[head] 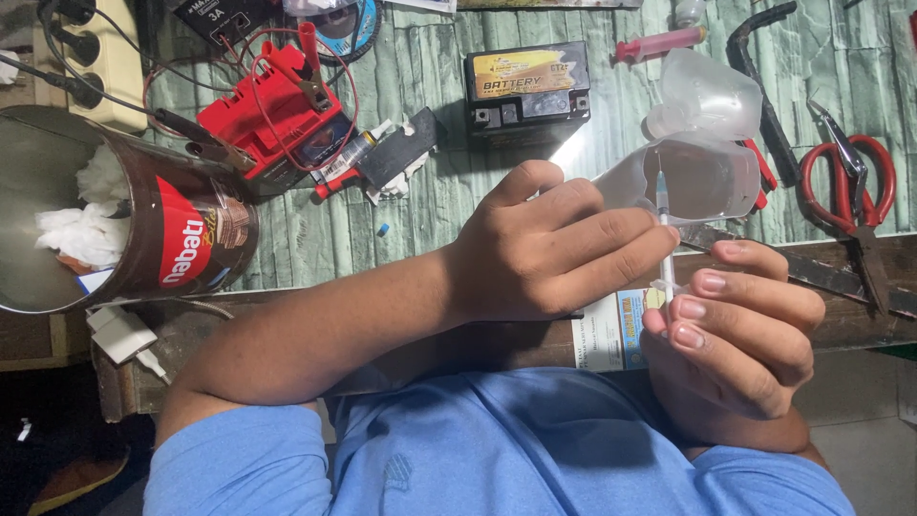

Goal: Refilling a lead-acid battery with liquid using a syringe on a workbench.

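Note:
My left hand (554, 250) reaches across from the left and grips the narrow end of a clear cut plastic container (702, 177) that lies over the bench edge. Its fingertips rest against a thin clear syringe (664, 225). The syringe stands upright with its tip inside the container. My right hand (740, 330) holds the syringe's lower end between thumb and fingers, just below the container. A second clear plastic piece (707, 96) lies right behind the container. Beneath both hands sits a white and blue labelled bottle (611, 330), mostly hidden.
A black battery (527, 91) stands behind my left hand. At the back left is a red battery (277, 115) with clip leads. A round tin (181, 239) stuffed with tissue lies at the left. Red-handled snips (850, 186) and a red syringe (659, 43) are at the right.

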